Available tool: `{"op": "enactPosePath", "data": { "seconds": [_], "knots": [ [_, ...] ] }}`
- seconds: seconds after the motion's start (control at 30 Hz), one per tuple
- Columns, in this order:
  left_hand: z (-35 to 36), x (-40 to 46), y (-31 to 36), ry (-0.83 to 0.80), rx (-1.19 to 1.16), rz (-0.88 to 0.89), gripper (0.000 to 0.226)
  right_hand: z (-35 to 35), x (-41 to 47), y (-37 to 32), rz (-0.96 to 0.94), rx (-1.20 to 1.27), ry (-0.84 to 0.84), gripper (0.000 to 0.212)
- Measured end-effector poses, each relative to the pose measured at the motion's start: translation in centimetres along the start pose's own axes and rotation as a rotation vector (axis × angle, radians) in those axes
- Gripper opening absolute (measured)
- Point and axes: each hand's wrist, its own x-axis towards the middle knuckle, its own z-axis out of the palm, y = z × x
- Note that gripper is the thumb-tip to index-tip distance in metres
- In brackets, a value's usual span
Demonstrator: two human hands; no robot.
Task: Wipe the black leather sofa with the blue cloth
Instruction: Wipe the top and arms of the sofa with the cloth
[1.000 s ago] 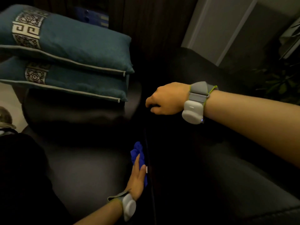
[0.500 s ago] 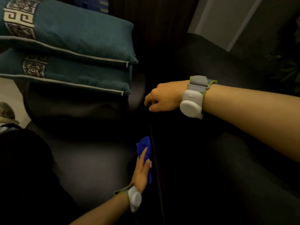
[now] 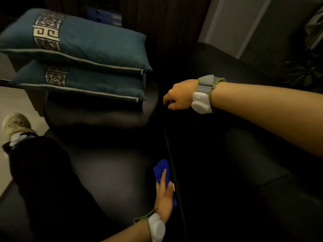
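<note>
The black leather sofa fills the lower view, its seat to the left and its back cushion to the right of a dark seam. My left hand lies flat with straight fingers on the bright blue cloth and presses it onto the seat right beside the seam. My right hand reaches across to the upper edge of the back cushion. Its fingers curl down over the dark leather, and their tips are lost in shadow.
Two teal cushions with patterned bands are stacked on the sofa's armrest at upper left. My dark-trousered leg and a shoe cross the seat's left side. A pale wall and a plant stand behind the sofa.
My left hand has slid the cloth a little toward me along the seam. My right hand has stayed on the back cushion. The view has shifted slightly.
</note>
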Motion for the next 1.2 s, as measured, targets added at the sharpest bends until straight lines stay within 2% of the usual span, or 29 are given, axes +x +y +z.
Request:
{"op": "enactPosePath", "data": {
  "seconds": [0.17, 0.4, 0.53, 0.7, 0.83, 0.97, 1.07, 1.2],
  "knots": [
    [-0.2, 3.1, 2.1, 0.011, -0.006, 0.042, 0.055, -0.8, -2.2, -0.9, 0.028, 0.009, 0.081, 0.034],
    [0.3, -2.6, -1.4, -0.028, 0.087, 0.057, 0.059, -1.4, -3.9, -3.9, 0.010, -0.047, 0.081, 0.034],
    [-0.2, -0.7, -0.2, -0.030, 0.118, 0.112, 0.056, -1.3, -4.3, -5.8, -0.005, -0.067, 0.103, 0.034],
    [-0.2, 1.6, 0.6, -0.002, 0.072, 0.028, 0.055, -0.3, -4.4, -7.1, -0.039, -0.069, 0.104, 0.032],
    [-0.2, 0.5, 0.1, -0.025, 0.061, 0.008, 0.058, -0.1, -4.8, -6.5, -0.027, -0.084, 0.108, 0.033],
    [0.7, 1.1, 2.3, 0.034, -0.017, 0.062, 0.050, -0.4, -5.3, -5.1, 0.012, -0.093, 0.140, 0.033],
    [0.9, 0.7, 2.5, 0.062, -0.085, 0.037, 0.044, -0.7, -6.0, -3.7, 0.004, -0.055, 0.151, 0.033],
    [1.2, 0.2, 4.5, 0.049, -0.117, 0.150, 0.043, -0.4, -6.9, -1.5, 0.022, -0.035, 0.150, 0.032]
  ]
}}
